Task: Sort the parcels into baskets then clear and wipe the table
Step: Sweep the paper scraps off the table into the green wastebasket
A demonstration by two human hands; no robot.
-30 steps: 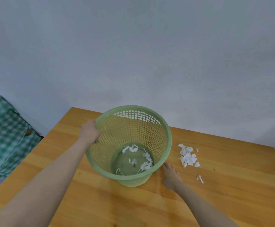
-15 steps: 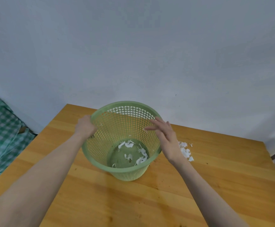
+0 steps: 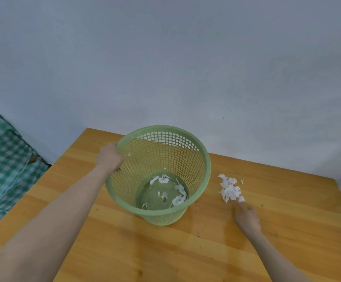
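A green mesh basket (image 3: 202, 159) stands tilted toward me on the wooden table (image 3: 287, 231), with torn white paper scraps (image 3: 177, 197) lying on its bottom. My left hand (image 3: 109, 157) grips the basket's left rim. A small heap of white paper scraps (image 3: 230, 189) lies on the table to the right of the basket. My right hand (image 3: 246, 217) is low over the table just in front of that heap, blurred, fingers pointing toward the scraps and holding nothing that I can see.
A plain grey wall stands behind the table's far edge. Green-and-white checked cloth (image 3: 5, 159) hangs beyond the table's left edge. Small dark specks dot the tabletop near the basket.
My right hand left the basket's right rim and dropped to the table in front of the scrap heap. My left hand kept its grip on the rim.
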